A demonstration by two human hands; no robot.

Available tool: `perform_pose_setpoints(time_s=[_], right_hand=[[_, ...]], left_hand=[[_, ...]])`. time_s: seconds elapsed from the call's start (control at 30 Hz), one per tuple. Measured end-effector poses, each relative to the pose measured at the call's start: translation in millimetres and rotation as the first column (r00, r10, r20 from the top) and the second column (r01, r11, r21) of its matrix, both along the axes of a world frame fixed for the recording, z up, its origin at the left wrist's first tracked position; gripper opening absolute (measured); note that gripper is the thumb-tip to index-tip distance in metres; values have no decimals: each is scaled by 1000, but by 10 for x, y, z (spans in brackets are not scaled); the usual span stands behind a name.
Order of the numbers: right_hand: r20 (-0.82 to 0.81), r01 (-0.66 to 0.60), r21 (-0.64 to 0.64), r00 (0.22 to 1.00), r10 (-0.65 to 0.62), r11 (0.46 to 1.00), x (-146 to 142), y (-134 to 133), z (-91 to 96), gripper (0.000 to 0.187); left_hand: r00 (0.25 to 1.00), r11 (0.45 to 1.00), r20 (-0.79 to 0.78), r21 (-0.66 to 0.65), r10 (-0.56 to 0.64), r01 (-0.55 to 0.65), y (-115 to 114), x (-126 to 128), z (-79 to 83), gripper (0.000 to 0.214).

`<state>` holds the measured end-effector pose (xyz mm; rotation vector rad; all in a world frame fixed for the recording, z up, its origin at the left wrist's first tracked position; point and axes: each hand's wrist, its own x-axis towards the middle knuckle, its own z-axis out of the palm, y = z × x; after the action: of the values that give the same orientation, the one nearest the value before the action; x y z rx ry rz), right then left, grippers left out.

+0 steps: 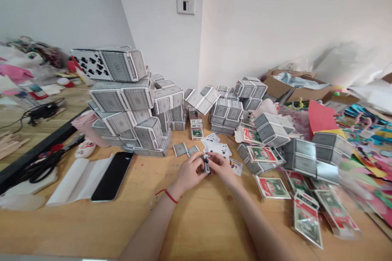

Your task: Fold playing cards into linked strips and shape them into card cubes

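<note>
Both hands meet over the middle of the wooden table (199, 220). My left hand (189, 172) and my right hand (221, 166) are closed together on a small bundle of playing cards (206, 163) held upright between the fingertips. A red string circles my left wrist. Loose cards (219, 147) lie face up just beyond the hands, and two grey-backed cards (184, 149) lie flat to their left. Behind them rises a tall stack of cubes folded from grey-backed cards (127, 102).
A black phone (112, 176) lies on white paper (78, 179) at the left, next to scissors (45, 165). More card cubes (303, 155) and red-green card boxes (306, 212) cover the right side. Cardboard boxes (288, 85) and coloured craft paper (367, 138) sit at the far right.
</note>
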<state>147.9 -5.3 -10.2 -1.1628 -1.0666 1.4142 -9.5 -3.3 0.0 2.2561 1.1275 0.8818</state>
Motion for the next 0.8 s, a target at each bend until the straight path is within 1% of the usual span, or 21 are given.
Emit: perform_pose_setpoints(time_s=[0.17, 0.3, 0.4, 0.57, 0.7, 0.8], right_hand=[[-23, -5, 2, 1000, 5, 1000, -9, -6, 0, 42], [-2, -1, 5, 1000, 1, 1000, -7, -13, 13, 44], [2, -3, 1, 1000, 3, 1000, -8, -22, 24, 42], [-79, -23, 0, 997, 23, 1000, -46, -48, 1, 37], [-175, -63, -65, 983, 51, 996, -87, -70, -42, 36], [-193, -66, -73, 980, 51, 995, -103, -85, -31, 38]], left_hand=[[1000, 999, -15, 36, -5, 6, -5, 1, 4, 9], [999, 999, -49, 44, -8, 10, -11, 8, 22, 8], [999, 999, -32, 44, -8, 9, -13, 12, 26, 7], [999, 1000, 46, -14, -26, 27, -15, 14, 22, 8], [996, 999, 79, -33, -33, 35, -15, 11, 23, 10], [995, 998, 93, -51, -37, 42, -8, 6, 20, 12]])
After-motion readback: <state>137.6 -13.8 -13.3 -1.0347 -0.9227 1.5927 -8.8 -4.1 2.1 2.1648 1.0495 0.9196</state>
